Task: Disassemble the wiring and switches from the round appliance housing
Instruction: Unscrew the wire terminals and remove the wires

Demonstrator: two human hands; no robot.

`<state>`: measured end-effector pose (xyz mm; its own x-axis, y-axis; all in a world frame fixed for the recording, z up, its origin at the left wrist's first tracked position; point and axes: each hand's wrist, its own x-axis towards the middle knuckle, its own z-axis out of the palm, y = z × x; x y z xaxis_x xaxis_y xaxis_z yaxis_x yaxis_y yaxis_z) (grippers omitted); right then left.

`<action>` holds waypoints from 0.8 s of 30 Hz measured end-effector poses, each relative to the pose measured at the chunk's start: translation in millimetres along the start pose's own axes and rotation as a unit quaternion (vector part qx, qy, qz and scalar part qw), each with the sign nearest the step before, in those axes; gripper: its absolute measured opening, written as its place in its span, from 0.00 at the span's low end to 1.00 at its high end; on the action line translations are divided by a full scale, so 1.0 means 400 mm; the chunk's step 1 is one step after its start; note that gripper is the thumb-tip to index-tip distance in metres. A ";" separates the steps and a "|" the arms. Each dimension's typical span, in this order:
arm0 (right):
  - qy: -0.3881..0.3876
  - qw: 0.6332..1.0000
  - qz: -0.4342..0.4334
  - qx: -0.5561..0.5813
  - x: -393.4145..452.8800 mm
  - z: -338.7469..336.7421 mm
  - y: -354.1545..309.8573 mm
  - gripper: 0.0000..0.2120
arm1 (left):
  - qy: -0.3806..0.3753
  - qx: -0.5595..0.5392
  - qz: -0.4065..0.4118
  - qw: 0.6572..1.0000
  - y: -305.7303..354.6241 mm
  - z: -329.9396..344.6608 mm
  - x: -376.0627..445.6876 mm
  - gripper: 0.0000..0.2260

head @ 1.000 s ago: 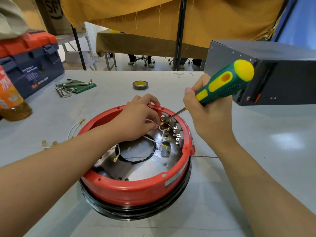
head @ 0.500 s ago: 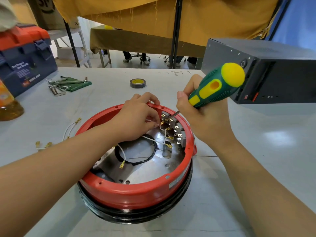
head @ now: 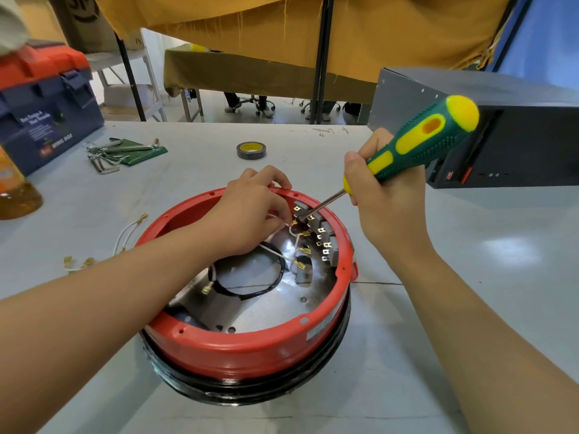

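A round red housing (head: 244, 349) with a black base stands upside down on the grey table. Inside its far right wall sits a row of grey switches (head: 326, 242) with brass terminals. White wires (head: 275, 255) and a black cable loop (head: 250, 286) lie on the metal floor. My left hand (head: 250, 214) reaches into the housing and pinches a white wire at a brass connector. My right hand (head: 382, 202) grips a green and yellow screwdriver (head: 419, 142), its tip resting at the terminal beside my left fingers.
Loose white wires with brass ends (head: 128, 236) lie left of the housing. A tape roll (head: 251, 151) and hex keys (head: 119, 151) lie farther back. A toolbox (head: 47, 104) and an orange bottle (head: 12, 189) stand at the left, a dark metal box (head: 517, 136) at the right.
The screwdriver tip has stayed at the switch terminals while my right hand shifted a little. My left hand keeps hold of the white wire. The view moved slightly.
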<state>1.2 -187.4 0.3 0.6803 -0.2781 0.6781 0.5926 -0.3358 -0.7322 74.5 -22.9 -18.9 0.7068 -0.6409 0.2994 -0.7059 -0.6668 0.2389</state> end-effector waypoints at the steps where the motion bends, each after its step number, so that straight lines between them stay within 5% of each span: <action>1: -0.003 1.000 -0.014 -0.013 -0.003 0.001 -0.002 0.14 | -0.001 0.000 -0.001 1.000 0.001 0.001 0.000 0.06; 12: -0.050 0.989 -0.094 -0.099 -0.017 0.016 -0.019 0.13 | -0.003 0.007 -0.004 1.000 0.006 -0.004 -0.003 0.05; 24: 0.050 0.998 0.034 -0.007 0.011 0.008 0.002 0.15 | -0.010 0.004 -0.009 1.000 0.013 -0.006 -0.005 0.06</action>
<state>6.2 -186.1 2.4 0.6720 -0.3887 0.6303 0.5400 -0.3252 -0.7763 69.4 -24.3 -15.8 0.7204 -0.6361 0.2766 -0.6926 -0.6816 0.2363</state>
